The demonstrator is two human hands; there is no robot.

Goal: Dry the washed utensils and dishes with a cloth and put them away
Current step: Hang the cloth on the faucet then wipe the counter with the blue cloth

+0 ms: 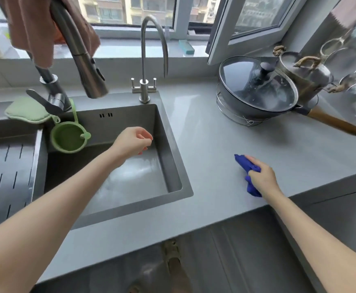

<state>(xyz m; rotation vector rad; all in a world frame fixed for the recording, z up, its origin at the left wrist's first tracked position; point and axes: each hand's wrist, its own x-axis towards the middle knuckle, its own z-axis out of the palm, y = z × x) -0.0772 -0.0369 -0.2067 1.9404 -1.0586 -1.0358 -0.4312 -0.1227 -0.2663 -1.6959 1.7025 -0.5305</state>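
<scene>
From the head camera we look down on a grey countertop (215,132) with a steel sink (174,166) set into it. The left hand (133,142) hangs over the basin near its right wall. Its fingers are loosely curled, thumb close to the forefinger, and we see nothing held in them. The right hand (261,176) lies well apart from it on the countertop, to the right of the sink, with its fingers wrapped round a bunched blue cloth (243,162). The cloth sticks out past the fingertips and again below the palm, and it touches the counter surface.

Behind the sink stand two taps: a thick pull-down faucet (82,60) at the left with a brown towel (35,28) draped over its arch, and a slim gooseneck tap (149,49) at the middle. A green pad (27,109) lies on the sink's back left rim, and a green strainer cup (69,137) hangs from the faucet base into the basin. At the far left is a slotted drain tray (5,166).

At the back right of the counter a lidded pan (257,87) with a wooden handle sits tilted on a wire stand — just behind it is a metal pot (304,68) with rope-wrapped handles. Mesh strainers (342,58) hang on the wall at the right edge, blurred. We see no dishes in the basin itself.
</scene>
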